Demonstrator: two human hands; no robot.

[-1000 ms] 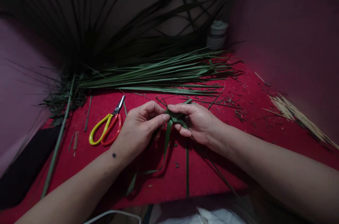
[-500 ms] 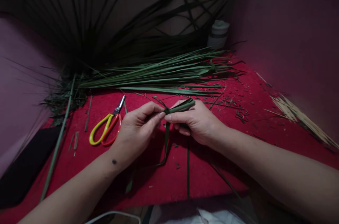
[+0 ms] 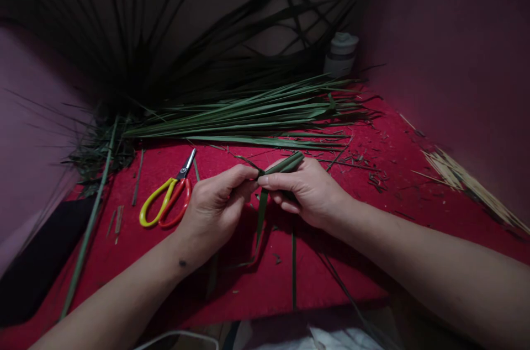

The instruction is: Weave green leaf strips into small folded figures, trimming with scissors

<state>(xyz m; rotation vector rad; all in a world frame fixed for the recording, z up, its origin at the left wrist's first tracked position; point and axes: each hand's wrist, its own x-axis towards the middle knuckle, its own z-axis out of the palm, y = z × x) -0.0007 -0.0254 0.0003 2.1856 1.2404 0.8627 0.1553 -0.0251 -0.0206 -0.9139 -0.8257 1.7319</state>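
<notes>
leaf strip: narrow, flat, dark green, matte w/ lengthwise grain, folded sharply where both hands meet over the red cloth. one end sticks up and right past the knuckles, another length hangs straight down from the fold to the cloth.
left hand: thumb + forefinger pinched shut on the strip at the fold. right hand: thumb + forefinger clamped on the same fold, tips touching those of the left; other fingers curled under.
cloth is felt-like, fuzzy, littered w/ short green offcuts and thin slivers.
scissors: just left of left hand, flat on cloth, blades closed and pointing away, one yellow loop handle, one red, steel blades.
beyond hands: leaf pile, long slender blades laid roughly parallel, left-right, lighter green, slight sheen.
far right edge: splint bundle, pale straw-coloured, thin, stiff-looking.
far back: jar, pale, cylindrical, lidded, beside dark arching fronds.
</notes>
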